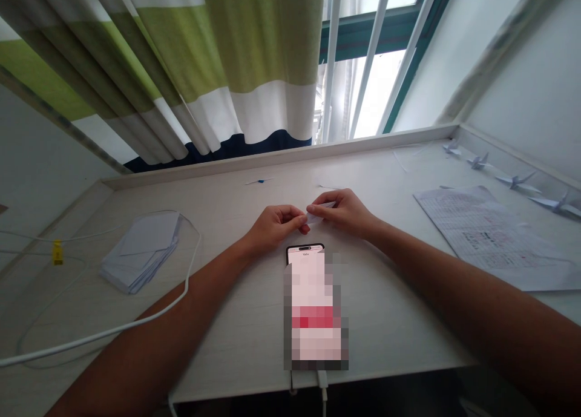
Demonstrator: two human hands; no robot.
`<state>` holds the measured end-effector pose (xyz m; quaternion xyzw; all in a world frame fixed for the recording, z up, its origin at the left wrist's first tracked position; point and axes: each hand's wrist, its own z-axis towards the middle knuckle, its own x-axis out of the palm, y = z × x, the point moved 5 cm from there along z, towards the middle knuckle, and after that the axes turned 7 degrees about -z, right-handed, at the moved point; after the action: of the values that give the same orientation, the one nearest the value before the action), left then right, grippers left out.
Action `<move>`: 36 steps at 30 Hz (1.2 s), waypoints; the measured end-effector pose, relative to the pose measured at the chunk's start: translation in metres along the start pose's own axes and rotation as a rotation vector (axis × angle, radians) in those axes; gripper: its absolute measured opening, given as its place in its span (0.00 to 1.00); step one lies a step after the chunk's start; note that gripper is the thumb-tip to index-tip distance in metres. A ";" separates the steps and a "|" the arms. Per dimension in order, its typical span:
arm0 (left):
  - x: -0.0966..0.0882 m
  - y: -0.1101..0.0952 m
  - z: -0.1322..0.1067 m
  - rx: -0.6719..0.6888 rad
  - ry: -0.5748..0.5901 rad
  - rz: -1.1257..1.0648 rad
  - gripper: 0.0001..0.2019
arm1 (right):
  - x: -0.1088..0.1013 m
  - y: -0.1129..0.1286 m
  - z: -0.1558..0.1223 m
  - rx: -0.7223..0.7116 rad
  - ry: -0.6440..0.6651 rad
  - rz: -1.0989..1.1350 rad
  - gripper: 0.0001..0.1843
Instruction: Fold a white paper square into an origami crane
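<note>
Between my two hands is a small piece of folded white paper [319,214], held just above the desk. My right hand [348,211] pinches it between thumb and fingers, which cover part of it. Closed in a pinch, my left hand [280,224] grips the paper's left tip. The paper's exact shape is partly hidden by the fingers. Below my hands a phone [313,308] lies on the desk with its screen lit and mostly blurred out.
A stack of white paper sheets [143,244] lies at left, with a white cable [193,265] looping round it. Written sheets [481,235] lie at right. Several folded paper cranes [515,181] line the right edge. A small blue-and-white item [260,181] lies near the back.
</note>
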<state>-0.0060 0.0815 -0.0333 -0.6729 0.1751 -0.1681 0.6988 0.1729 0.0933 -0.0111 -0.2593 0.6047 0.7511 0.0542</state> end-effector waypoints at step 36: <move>0.001 0.000 0.000 -0.008 0.000 0.042 0.15 | 0.002 0.005 -0.001 -0.010 -0.024 0.007 0.13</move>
<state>-0.0046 0.0810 -0.0332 -0.6719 0.1896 -0.1528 0.6995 0.1692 0.0905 -0.0079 -0.2482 0.6011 0.7575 0.0576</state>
